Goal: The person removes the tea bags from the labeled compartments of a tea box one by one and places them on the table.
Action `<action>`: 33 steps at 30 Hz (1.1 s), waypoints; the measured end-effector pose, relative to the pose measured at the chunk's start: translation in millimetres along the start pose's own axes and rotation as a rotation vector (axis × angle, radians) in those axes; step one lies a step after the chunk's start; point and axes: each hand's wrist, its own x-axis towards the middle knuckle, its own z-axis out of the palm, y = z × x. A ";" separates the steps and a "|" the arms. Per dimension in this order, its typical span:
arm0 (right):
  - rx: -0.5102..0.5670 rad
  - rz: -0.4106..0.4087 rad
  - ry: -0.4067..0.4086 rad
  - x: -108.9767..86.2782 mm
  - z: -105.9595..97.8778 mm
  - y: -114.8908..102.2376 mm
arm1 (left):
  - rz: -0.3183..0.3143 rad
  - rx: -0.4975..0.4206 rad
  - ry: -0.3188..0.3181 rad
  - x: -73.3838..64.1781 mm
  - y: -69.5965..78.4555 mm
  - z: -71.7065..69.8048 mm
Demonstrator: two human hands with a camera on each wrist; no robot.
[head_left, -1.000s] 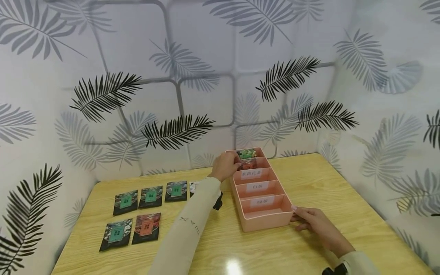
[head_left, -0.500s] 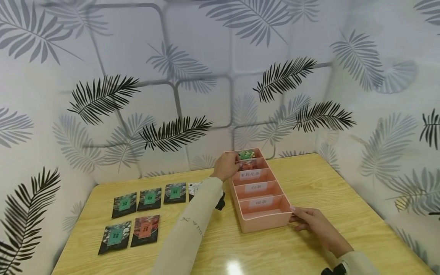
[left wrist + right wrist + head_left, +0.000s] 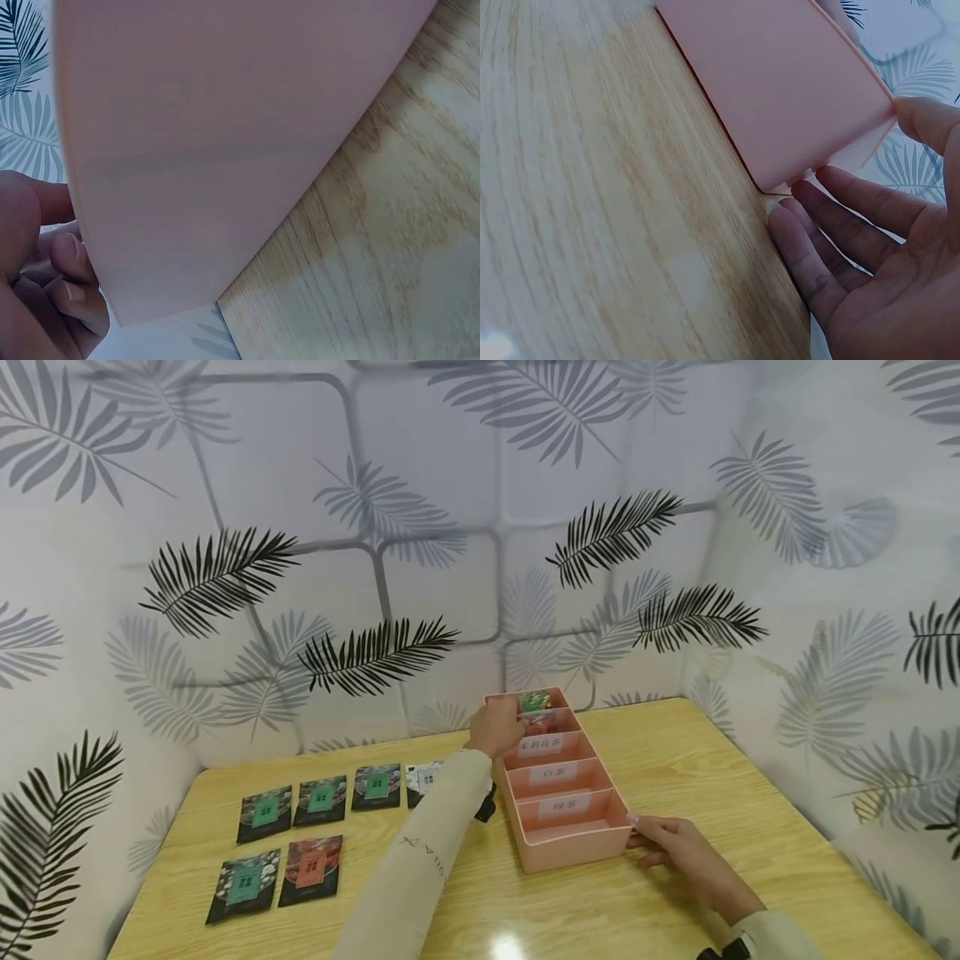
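Note:
A long pink divided box (image 3: pixel 573 852) stands on the table, its compartments in a row with white labels on several dividers. My left hand (image 3: pixel 497 727) reaches over its left rim near the far end. Its fingertips are at the left edge of a red tea packet (image 3: pixel 542 723) in the second compartment from the back, and seem to pinch it. In the left wrist view the curled fingers (image 3: pixel 71 292) show past the box's rim. My right hand (image 3: pixel 686 860) holds the near right corner, thumb at the rim and fingers (image 3: pixel 840 191) low against the wall.
A green-patterned packet (image 3: pixel 535 701) stands in the rearmost compartment. Several dark packets with green labels, such as this tea packet (image 3: pixel 265 813), lie at the left. Among them are a red tea packet (image 3: pixel 311 870) and a whitish packet (image 3: pixel 422 779). A leaf-patterned backdrop (image 3: pixel 442 593) rises behind the table.
The view shifts slightly, so everything sits a little lower and further left. Of the red packet in the box, slightly less shows now. My right hand keeps its hold on the corner.

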 end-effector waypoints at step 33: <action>-0.013 0.003 0.003 0.0 2.6 -1.0 | 0.176 -0.093 0.109 -9.5 -10.8 -2.1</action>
